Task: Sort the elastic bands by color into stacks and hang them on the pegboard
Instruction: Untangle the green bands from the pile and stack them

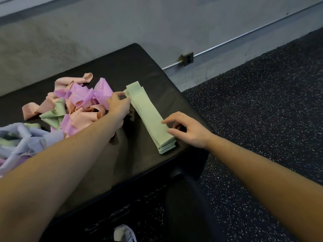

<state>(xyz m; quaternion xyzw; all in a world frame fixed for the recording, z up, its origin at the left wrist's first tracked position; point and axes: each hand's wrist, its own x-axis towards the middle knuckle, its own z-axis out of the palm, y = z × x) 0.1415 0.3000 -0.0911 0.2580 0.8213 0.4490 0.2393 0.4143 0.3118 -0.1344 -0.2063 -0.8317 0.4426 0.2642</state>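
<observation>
A view from a head-worn camera looks down at a person's two bare arms reaching over a black padded bench (111, 70) that fills the centre and left of the frame. In the middle of the frame lies a neat stack of pale green elastic bands (150, 117), flat and aligned, running from upper left to lower right near the bench's right edge. The left hand (118, 107), just left of centre, presses its loosely curved fingers against the far left edge of the stack; whether it pinches a band cannot be told. The right hand (187, 130), right of centre, rests relaxed fingertips on the near right edge of the stack, fingers gently curled and holding nothing.

To the left sits an unsorted heap of bands (73, 107), tangled pink, purple and a few green. More lavender bands (21, 138) spill off the left edge of the frame. A speckled dark rubber floor (262, 119) fills the right side, with a grey wall (87, 32) above. No pegboard is in view.

The bands look light, thin, soft and floppy, likely to curl and slide apart. The stack would best be gripped across its middle or by both ends, squeezed firmly so the layers stay together.
</observation>
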